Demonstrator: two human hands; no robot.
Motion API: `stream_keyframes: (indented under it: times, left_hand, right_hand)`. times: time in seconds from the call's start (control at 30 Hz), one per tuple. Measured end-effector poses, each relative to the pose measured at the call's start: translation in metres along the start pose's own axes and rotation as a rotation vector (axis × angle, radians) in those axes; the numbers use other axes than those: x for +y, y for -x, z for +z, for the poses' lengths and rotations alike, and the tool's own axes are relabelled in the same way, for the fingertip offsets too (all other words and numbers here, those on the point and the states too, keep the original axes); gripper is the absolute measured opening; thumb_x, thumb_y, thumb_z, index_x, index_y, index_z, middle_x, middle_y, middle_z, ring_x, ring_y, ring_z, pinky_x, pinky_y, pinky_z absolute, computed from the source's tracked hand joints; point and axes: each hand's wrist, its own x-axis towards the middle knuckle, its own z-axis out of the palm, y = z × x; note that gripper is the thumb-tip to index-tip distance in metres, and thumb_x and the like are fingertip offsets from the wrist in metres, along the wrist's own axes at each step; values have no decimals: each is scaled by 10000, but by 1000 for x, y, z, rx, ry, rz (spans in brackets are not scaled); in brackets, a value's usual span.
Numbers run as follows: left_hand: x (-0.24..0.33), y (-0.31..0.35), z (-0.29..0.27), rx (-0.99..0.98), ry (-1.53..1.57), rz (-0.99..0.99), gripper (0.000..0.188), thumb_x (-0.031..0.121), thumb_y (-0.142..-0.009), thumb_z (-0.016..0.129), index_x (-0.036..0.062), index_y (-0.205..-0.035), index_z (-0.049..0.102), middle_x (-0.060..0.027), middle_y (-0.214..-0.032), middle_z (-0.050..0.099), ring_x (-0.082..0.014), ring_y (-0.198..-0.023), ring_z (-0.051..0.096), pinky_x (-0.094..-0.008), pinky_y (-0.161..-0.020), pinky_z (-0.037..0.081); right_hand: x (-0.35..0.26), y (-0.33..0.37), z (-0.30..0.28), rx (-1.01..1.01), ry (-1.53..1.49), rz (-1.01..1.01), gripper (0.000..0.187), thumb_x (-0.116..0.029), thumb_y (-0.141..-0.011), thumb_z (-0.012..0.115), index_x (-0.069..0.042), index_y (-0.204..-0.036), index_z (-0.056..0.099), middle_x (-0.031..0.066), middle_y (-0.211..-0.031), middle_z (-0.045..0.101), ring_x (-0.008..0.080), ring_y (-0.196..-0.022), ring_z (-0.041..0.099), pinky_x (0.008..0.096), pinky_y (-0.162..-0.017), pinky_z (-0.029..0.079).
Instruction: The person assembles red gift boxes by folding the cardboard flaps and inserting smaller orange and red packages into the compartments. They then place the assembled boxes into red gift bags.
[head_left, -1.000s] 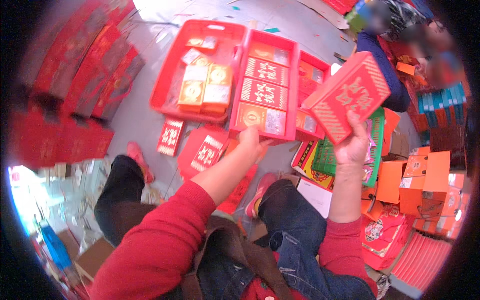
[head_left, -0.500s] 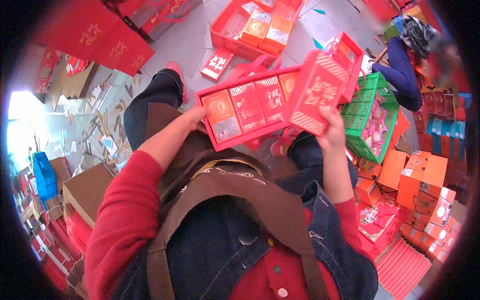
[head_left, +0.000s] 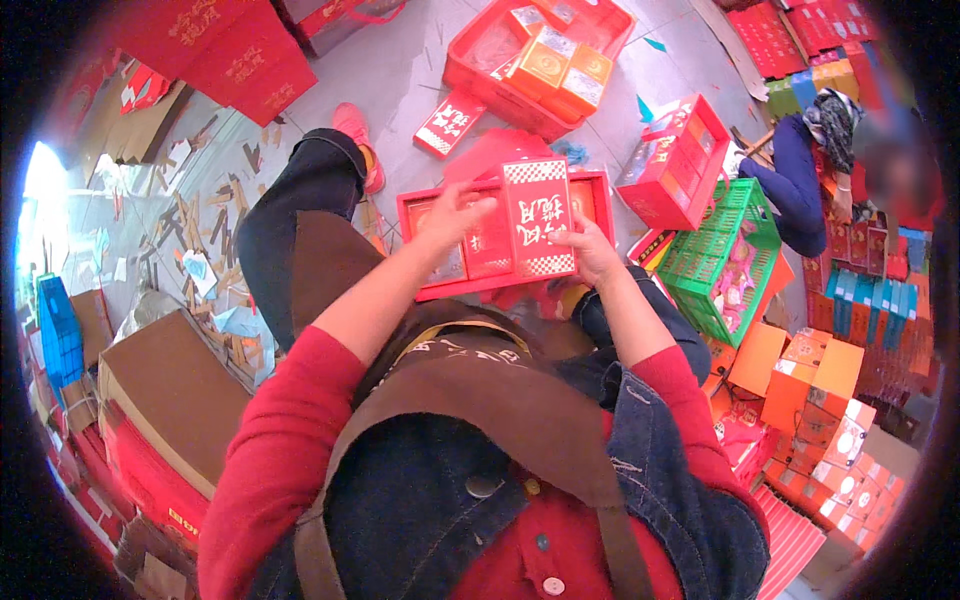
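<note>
Over my lap lies a long red gift box (head_left: 428, 292) with an open top and several smaller boxes set side by side in it. My right hand (head_left: 592, 252) grips a red box with white lettering and checkered ends (head_left: 541, 215) by its right edge, thumb on its face. That box is upright across the gift box's right half and hides part of the contents. Above the gift box's left half hovers my left hand (head_left: 455, 218), fingers stretched out, holding nothing. An orange box (head_left: 589, 200) shows in the right end.
A red tray (head_left: 470, 85) with orange boxes stands ahead, a red box (head_left: 449, 123) beside it. A red carrier box (head_left: 665, 190) and a green crate (head_left: 700, 290) are to the right. Orange cartons (head_left: 810, 370) stack farther right. A person (head_left: 795, 175) sits at upper right.
The right hand has brought the red box leftward and turned it upright over the gift box. My left hand has left the gift box's left edge and moved over its contents.
</note>
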Motion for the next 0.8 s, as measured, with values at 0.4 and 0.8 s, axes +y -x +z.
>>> stream_keyframes:
  times: [0.4, 0.8]
  left_hand:
    - [-13, 16, 6, -679, -406, 99, 864, 228, -663, 804, -17, -1345, 335, -170, -1270, 502, -293, -1202, 468, -380, -1018, 370]
    - [-77, 18, 22, -132, 631, -575, 316, 92, -887, 565, -47, -1158, 482, -178, -1092, 585, -289, -969, 613, -438, -798, 536]
  right_hand:
    - [-80, -54, 78, -718, 1695, 146, 652, -267, -615, 790, -37, -1172, 541, 167, -1111, 615, 307, -1014, 592, 389, -887, 458]
    - [84, -69, -10, 76, 217, 161, 537, -22, -806, 612, -2, -1313, 436, 128, -1149, 583, 195, -982, 585, 318, -844, 490]
